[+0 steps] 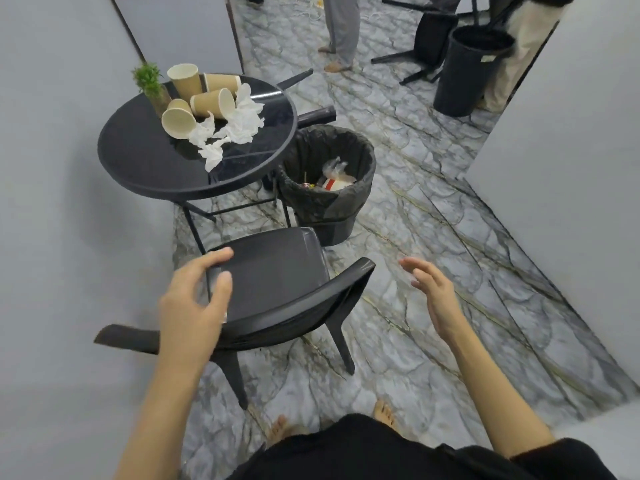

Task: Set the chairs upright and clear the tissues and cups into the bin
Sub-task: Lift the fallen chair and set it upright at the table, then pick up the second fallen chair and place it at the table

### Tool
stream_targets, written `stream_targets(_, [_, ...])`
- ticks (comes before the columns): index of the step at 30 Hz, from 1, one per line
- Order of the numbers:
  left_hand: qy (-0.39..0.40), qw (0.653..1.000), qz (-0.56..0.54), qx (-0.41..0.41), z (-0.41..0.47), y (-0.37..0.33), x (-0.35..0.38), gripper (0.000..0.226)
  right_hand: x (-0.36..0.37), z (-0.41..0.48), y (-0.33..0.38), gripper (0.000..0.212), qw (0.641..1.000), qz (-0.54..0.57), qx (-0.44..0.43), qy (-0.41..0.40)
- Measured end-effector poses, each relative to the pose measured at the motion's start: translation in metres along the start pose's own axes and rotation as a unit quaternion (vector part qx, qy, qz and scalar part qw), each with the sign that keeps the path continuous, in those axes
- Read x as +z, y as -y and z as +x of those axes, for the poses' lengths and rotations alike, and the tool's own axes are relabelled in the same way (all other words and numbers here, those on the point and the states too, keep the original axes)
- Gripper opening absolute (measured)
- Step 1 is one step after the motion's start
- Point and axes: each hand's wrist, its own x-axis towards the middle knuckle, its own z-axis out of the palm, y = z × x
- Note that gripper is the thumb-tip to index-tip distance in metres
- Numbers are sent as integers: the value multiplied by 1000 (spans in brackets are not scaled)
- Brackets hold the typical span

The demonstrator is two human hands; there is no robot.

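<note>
A black chair (277, 282) stands upright in front of me, its seat facing the round black table (138, 157). My left hand (197, 299) hovers over the seat's left edge with fingers spread; whether it touches is unclear. My right hand (429, 292) is open in the air to the right of the chair back. On the table lie several brown paper cups (211, 102), most tipped over, and crumpled white tissues (235, 126). A black-lined bin (329, 181) with some rubbish stands right of the table. Another chair's legs (311, 116) stick out behind the table.
A small green plant (152, 84) stands at the table's back left. Grey walls close in on the left and right. Farther back are a tall black bin (467, 71), an overturned chair (422, 46) and the legs of two people (341, 32). My bare feet (384, 414) show below.
</note>
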Motion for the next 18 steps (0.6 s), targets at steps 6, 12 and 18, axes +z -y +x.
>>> stream_targets(6, [266, 944, 66, 182, -21, -77, 150, 42, -64, 8, -32, 27, 990, -101, 92, 28])
stream_targets(12, [464, 840, 212, 184, -41, -49, 299, 55, -130, 25, -65, 55, 958, -227, 161, 73])
stream_targets(18, [538, 747, 381, 77, -9, -8, 377, 61, -192, 47, -88, 72, 891, -361, 235, 143])
